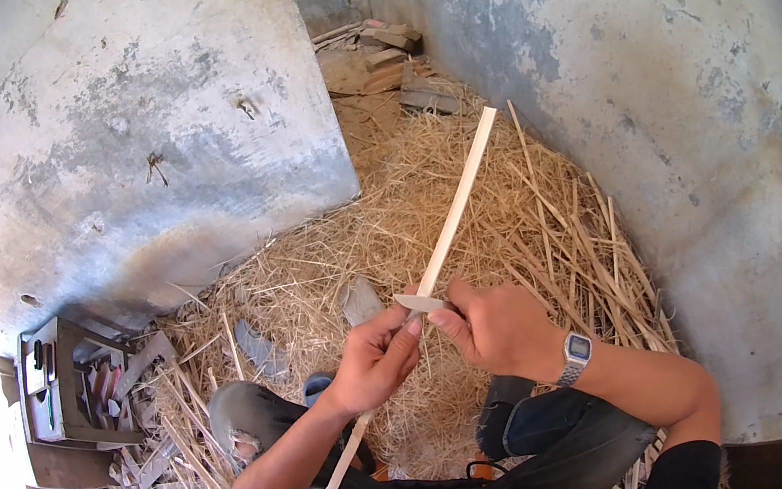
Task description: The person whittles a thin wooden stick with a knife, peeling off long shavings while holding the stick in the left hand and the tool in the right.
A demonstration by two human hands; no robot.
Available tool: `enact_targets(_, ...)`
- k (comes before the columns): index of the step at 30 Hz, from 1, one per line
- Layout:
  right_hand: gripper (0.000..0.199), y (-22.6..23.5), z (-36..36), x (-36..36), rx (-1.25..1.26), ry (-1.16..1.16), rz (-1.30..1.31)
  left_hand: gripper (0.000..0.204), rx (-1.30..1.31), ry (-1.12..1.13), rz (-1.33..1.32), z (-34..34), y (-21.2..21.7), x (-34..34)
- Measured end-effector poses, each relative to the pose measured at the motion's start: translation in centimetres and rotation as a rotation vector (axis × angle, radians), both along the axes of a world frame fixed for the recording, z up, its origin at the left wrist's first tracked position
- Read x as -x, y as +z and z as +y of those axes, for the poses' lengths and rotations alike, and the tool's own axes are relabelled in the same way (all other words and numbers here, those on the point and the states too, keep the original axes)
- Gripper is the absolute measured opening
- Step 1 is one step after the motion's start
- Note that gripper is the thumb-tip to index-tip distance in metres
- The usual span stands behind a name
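A long, pale split strip, bamboo or wood (460,200), runs slantwise through my hands, its far end up toward the right wall and its tail down by my lap at the lower left. My left hand (375,359) is closed round the strip near its middle. In my right hand (501,322) is a knife; its short grey blade (422,302) lies across the strip just beyond my left fingers. The knife's handle is hidden in my right fist. A metal wristwatch (576,358) is on my right wrist.
Shavings (385,205) cover the floor around my bent legs. Several long strips (606,263) lie along the right wall (673,101). At the left stands a small wooden box (53,381) with tools. Bricks and wood pieces (391,42) are heaped beyond the left wall's edge.
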State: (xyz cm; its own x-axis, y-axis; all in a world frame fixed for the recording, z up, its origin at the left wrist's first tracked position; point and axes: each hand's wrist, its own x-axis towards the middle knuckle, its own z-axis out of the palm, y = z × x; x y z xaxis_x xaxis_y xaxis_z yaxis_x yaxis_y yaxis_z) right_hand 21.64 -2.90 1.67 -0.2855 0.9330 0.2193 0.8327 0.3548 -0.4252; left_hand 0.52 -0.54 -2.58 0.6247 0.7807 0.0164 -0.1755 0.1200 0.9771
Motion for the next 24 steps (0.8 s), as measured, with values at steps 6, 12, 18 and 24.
enact_targets(6, 0.045, -1.3, 1.1, -0.1, -0.15, 0.003, -0.082, 0.026, 0.033, 0.013, -0.01, 0.0, 0.1, 0.1)
enact_targets(12, 0.046, -0.6, 3.0, -0.7, -0.249, -0.026, -0.072, 0.038, -0.006, 0.056, -0.039, 0.0, 0.5, 0.3)
enact_targets(18, 0.049, -0.2, 3.7, -1.1, -0.393, -0.031, -0.176, 0.049, -0.051, 0.046, -0.045, 0.0, 1.2, 0.5)
enact_targets(24, 0.049, 0.6, 4.9, -1.9, -0.501, -0.067, -0.229, 0.048, -0.052, 0.043, -0.105, 0.2, 2.6, 0.2)
